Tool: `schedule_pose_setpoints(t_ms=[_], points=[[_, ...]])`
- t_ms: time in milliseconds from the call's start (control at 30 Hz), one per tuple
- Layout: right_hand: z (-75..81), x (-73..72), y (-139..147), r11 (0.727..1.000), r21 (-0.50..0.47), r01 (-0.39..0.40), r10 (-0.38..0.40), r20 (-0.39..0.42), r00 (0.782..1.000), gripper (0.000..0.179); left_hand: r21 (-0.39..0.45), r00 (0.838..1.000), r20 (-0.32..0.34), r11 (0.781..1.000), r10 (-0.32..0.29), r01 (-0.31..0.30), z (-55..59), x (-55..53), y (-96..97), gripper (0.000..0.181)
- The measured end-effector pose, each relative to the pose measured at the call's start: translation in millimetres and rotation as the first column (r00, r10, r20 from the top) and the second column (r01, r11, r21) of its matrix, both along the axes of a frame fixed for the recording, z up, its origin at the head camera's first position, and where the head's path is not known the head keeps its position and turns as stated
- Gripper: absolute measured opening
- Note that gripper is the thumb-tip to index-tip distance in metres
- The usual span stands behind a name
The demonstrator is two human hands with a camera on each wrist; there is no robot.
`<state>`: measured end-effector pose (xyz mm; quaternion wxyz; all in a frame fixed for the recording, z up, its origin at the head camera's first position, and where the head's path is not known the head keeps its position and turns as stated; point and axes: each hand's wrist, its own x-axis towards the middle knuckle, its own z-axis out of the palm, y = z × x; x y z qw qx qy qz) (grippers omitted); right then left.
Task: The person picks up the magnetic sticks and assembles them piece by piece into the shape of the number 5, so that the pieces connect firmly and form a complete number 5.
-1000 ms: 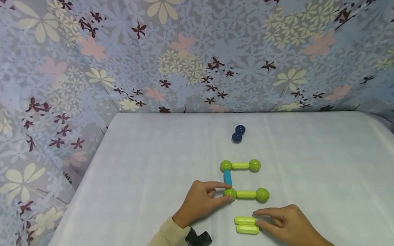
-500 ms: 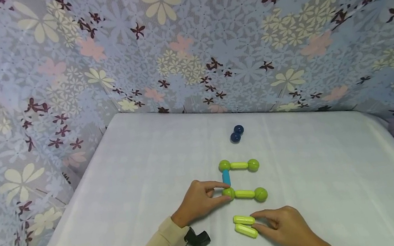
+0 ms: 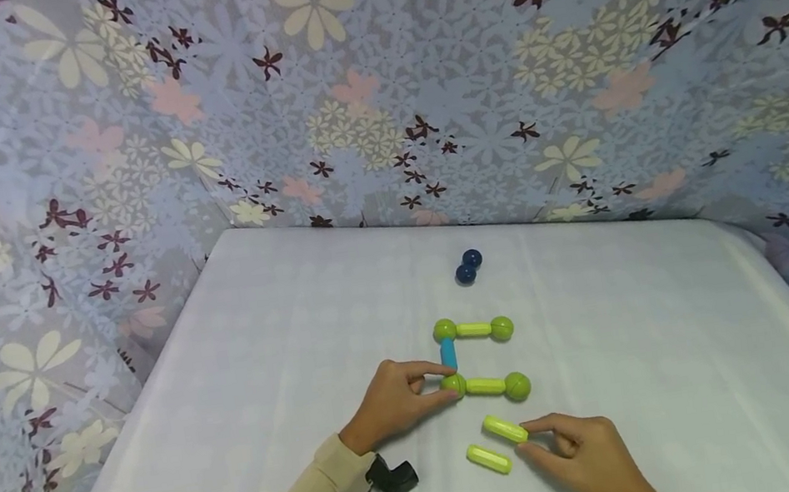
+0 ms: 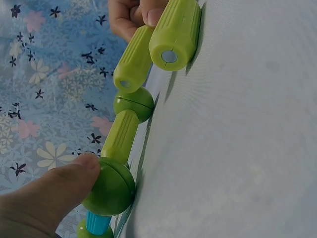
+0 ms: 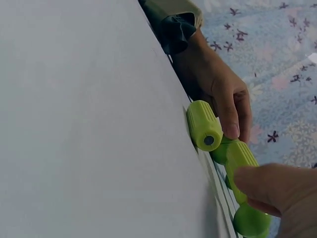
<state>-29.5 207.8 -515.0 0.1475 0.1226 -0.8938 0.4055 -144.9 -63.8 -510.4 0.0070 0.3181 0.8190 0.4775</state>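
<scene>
Several green balls and magnetic rods form an open-sided frame on the table in the head view. My left hand (image 3: 396, 404) holds its near-left green ball (image 3: 454, 386) between thumb and forefinger; in the left wrist view the thumb (image 4: 74, 178) presses on that ball. A blue rod (image 3: 448, 354) runs from it to the far-left ball (image 3: 444, 330). Just in front of the near arm of the frame, my right hand (image 3: 583, 455) pinches one end of a yellow-green magnetic rod (image 3: 505, 429). A matching loose rod (image 3: 488, 459) lies closer to me, apart from the held one.
Two dark blue balls (image 3: 469, 267) sit touching each other beyond the frame. The white-covered table (image 3: 283, 312) meets a flowered cloth (image 3: 359, 100) at its back and left edges. A black strap piece (image 3: 392, 476) hangs at my left wrist.
The two yellow-green rods lay side by side; my right hand has parted them, turning one and shifting it away from me and rightward. My left hand stays on the ball.
</scene>
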Motion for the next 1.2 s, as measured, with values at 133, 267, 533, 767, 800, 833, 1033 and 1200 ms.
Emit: schedule_pose_setpoints(t_ms=[133,267,533,767,800,833,1033,1200], points=[[-0.9,9.5,4,0.991,0.003,0.132,-0.132,0.016,0.991,0.025,-0.002,1.0,0.011,1.0,-0.001,0.001,-3.0,1.0,0.5,0.031],[-2.3,15.8,7,0.975,0.012,0.22,-0.22,-0.009,0.975,0.028,-0.006,1.0,0.001,1.0,0.0,0.0,-5.0,1.5,0.5,0.032],[-0.6,14.6,9,0.965,0.013,0.26,-0.259,-0.036,0.965,0.025,0.002,1.0,-0.015,1.0,0.008,-0.008,-7.0,-0.7,-0.5,0.031],[-0.5,14.0,9,0.954,0.023,0.299,-0.298,-0.036,0.954,0.023,0.012,1.0,-0.004,1.0,-0.005,0.005,-4.4,-1.5,1.3,0.03],[-0.7,13.4,8,0.953,0.031,0.3,-0.299,-0.037,0.954,0.023,0.014,1.0,-0.005,1.0,-0.005,0.006,-3.8,-1.6,1.3,0.03],[-0.7,12.6,8,0.954,0.036,0.298,-0.297,-0.037,0.954,0.023,0.016,1.0,-0.006,1.0,-0.006,0.006,-3.2,-1.8,1.1,0.03],[-0.2,7.7,1,0.961,0.088,0.263,-0.262,-0.025,0.965,0.024,0.018,1.0,-0.022,1.0,0.003,-0.002,-1.4,-3.4,-0.1,0.03],[2.1,9.3,-4,0.958,0.156,0.241,-0.235,-0.052,0.971,0.025,0.011,1.0,-0.006,1.0,-0.003,0.003,-4.8,-2.6,-0.1,0.03]])
